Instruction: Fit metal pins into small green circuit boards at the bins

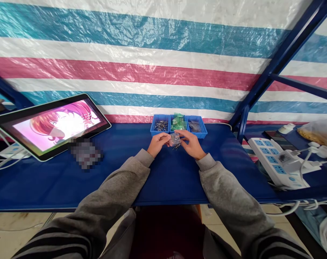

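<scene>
My left hand (158, 144) is closed on the left edge of a small clear plastic bag (175, 139). My right hand (192, 144) pinches the same bag from the right. A few thin dark metal pieces (176, 146) show just below the bag, near my right fingers; whether they are held or lie on the table I cannot tell. Right behind my hands stand three joined blue bins. The left bin (152, 132) contains many small metal pieces (161, 126), the middle one green packets (179, 123), and the right one (202, 135) clear plastic bags (195, 126).
A tablet-like screen (58, 124) leans at the left of the blue table (169, 180), with a pixelated patch (86, 154) beside it. On the right are a white power strip (276, 162) with plugs and cables, and a blue metal frame (260, 86). Striped sheeting (163, 68) hangs behind.
</scene>
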`<state>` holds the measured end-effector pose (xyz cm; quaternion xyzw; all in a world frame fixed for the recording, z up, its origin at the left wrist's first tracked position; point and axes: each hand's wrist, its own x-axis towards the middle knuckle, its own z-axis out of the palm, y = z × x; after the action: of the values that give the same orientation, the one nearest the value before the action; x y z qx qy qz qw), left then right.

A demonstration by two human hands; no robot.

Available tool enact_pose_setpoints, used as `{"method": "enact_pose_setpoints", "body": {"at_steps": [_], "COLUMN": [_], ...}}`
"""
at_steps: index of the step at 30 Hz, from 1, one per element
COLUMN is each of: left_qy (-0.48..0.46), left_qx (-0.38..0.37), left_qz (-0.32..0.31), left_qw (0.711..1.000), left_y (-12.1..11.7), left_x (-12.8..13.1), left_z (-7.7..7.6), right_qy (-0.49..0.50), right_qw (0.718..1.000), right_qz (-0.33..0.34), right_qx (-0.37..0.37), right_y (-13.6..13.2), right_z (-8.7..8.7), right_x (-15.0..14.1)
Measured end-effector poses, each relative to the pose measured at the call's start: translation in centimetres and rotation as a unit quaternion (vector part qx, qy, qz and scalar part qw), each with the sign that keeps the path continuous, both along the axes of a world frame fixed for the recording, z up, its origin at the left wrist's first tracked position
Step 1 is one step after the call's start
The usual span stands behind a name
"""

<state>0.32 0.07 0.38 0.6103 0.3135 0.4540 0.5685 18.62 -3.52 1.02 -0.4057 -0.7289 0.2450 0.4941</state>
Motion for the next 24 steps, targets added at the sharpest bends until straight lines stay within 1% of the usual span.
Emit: {"method": "enact_pose_setpoints", "body": {"at_steps": [2, 3, 5, 7, 9, 11, 12, 15, 17, 18, 19, 20, 22, 24], "left_qy": [-0.011, -0.009, 0.002, 0.013, 0.025, 0.036, 0.041, 0.058, 0.08, 0.096, 0.118, 0.147, 0.219, 0.29], "left_qx": [-0.034, -0.041, -0.031, -0.004, 0.022, 0.039, 0.045, 0.054, 0.071, 0.091, 0.119, 0.153, 0.223, 0.274], "left_qz": [-0.019, -0.019, 0.0, 0.036, 0.076, 0.108, 0.119, 0.125, 0.127, 0.129, 0.128, 0.124, 0.101, 0.067], "left_qw": [0.999, 0.999, 1.0, 0.999, 0.997, 0.993, 0.991, 0.989, 0.986, 0.983, 0.977, 0.969, 0.945, 0.914], "left_y": [0.0, -0.1, 0.0, 0.1, 0.3, 0.4, 0.5, 0.5, 0.4, 0.3, 0.3, 0.2, 0.1, -0.1], "left_x": [0.1, 0.1, 0.1, -0.1, -0.2, -0.3, -0.4, -0.4, -0.4, -0.4, -0.4, -0.4, -0.3, -0.3], "left_z": [-0.1, -0.2, -0.2, -0.3, -0.3, -0.3, -0.3, -0.4, -0.5, -0.6, -0.6, -0.7, -0.9, -1.1], "right_qy": [-0.03, -0.037, -0.035, -0.015, 0.036, 0.125, 0.18, 0.335, 0.389, 0.396, 0.39, 0.372, 0.299, 0.195], "right_qw": [0.998, 0.997, 0.998, 0.999, 0.992, 0.973, 0.962, 0.917, 0.891, 0.884, 0.884, 0.889, 0.916, 0.948], "right_qz": [-0.011, -0.023, -0.038, -0.023, 0.007, 0.014, 0.001, -0.073, -0.107, -0.121, -0.133, -0.142, -0.152, -0.157], "right_qx": [0.047, 0.058, 0.046, -0.02, -0.117, -0.192, -0.208, -0.204, -0.209, -0.216, -0.222, -0.226, -0.221, -0.197], "right_y": [-0.1, 0.0, 0.0, 0.2, 0.4, 0.7, 0.8, 1.2, 1.4, 1.4, 1.5, 1.5, 1.6, 1.6], "right_z": [0.3, 0.4, 0.4, 0.4, 0.4, 0.5, 0.5, 0.9, 0.9, 0.8, 0.7, 0.6, 0.2, -0.2], "right_x": [0.0, 0.0, 0.1, 0.2, 0.5, 0.9, 1.1, 1.9, 2.4, 2.5, 2.6, 2.6, 2.5, 2.2]}}
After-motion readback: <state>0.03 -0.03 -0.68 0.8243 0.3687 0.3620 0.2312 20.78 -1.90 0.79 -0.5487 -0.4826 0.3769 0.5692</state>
